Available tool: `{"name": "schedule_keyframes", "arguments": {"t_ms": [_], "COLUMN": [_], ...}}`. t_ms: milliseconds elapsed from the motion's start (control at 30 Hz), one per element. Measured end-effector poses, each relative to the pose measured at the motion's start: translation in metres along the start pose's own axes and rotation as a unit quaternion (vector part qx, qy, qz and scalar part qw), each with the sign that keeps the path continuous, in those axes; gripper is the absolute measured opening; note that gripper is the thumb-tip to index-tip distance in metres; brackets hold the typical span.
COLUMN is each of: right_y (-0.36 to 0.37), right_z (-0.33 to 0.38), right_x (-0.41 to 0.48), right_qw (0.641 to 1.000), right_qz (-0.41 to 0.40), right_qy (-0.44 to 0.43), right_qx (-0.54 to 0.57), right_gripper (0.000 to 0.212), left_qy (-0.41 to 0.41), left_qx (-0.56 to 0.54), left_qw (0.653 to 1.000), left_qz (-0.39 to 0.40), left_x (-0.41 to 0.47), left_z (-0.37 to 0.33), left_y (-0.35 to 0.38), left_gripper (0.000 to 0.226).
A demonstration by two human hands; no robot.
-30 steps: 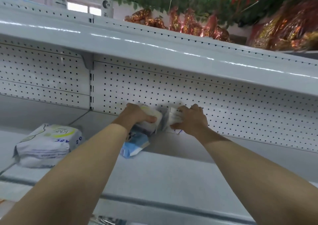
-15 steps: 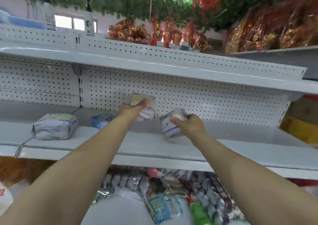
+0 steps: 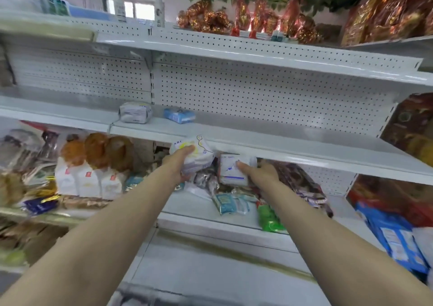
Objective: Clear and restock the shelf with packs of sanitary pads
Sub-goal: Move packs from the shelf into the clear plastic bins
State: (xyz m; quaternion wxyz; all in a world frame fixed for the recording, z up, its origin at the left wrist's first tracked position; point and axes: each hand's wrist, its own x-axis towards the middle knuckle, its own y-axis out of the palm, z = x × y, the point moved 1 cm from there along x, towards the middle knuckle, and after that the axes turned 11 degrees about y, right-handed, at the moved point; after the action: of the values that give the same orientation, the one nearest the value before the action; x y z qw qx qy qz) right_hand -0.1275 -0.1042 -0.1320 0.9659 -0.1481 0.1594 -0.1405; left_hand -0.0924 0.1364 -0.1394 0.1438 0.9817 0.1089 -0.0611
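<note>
Head view – both arms stretched forward, hands just below the front lip of the middle shelf (image 3: 293, 150). Left hand (image 3: 179, 165) wrapped round a white pack with a yellow mark (image 3: 199, 153); right hand (image 3: 261, 172) clamped on a second white pack with a blue line (image 3: 230, 170). Held side by side, near each other, in front of the cluttered lower shelf (image 3: 210, 221).

Up on the middle shelf, 2 more: a plain white pack (image 3: 135, 112) and, just to its right, a blue pack (image 3: 179, 115) – lying flat, long axes roughly along the shelf, set back from the front lip, below the pegboard back (image 3: 257, 95). Both above and to the left of the hands, nearer the left hand than the right.

Judged as the clearing stage, partly done: 2 packs off, 2 to go. Neither hand free, so no reaching for those 2 before setting the held packs down somewhere; afterwards, probably a job for the left hand, up and slightly leftwards.
</note>
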Motion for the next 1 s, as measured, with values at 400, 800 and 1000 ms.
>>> {"name": "schedule_keyframes", "arguments": {"t_ms": [400,800,1000], "right_y": [0.096,0.292,0.367], "right_z": [-0.121,-0.225,-0.262], "right_x": [-0.002,0.028,0.019], "right_qw": [0.981,0.921,0.898], "right_qz": [0.081,0.133,0.154], "right_qy": [0.162,0.354,0.405], "right_qx": [0.069,0.096,0.081], "right_gripper": [0.050,0.071,0.071], "left_qy": [-0.089,-0.248,-0.291], "left_qx": [0.054,0.088,0.114], "left_qw": [0.994,0.965,0.949], "left_qz": [-0.027,0.001,-0.033], "left_x": [-0.002,0.094,0.119], "left_z": [0.105,0.202,0.239], "left_y": [-0.116,-0.283,-0.358], "left_gripper": [0.048,0.062,0.049]}}
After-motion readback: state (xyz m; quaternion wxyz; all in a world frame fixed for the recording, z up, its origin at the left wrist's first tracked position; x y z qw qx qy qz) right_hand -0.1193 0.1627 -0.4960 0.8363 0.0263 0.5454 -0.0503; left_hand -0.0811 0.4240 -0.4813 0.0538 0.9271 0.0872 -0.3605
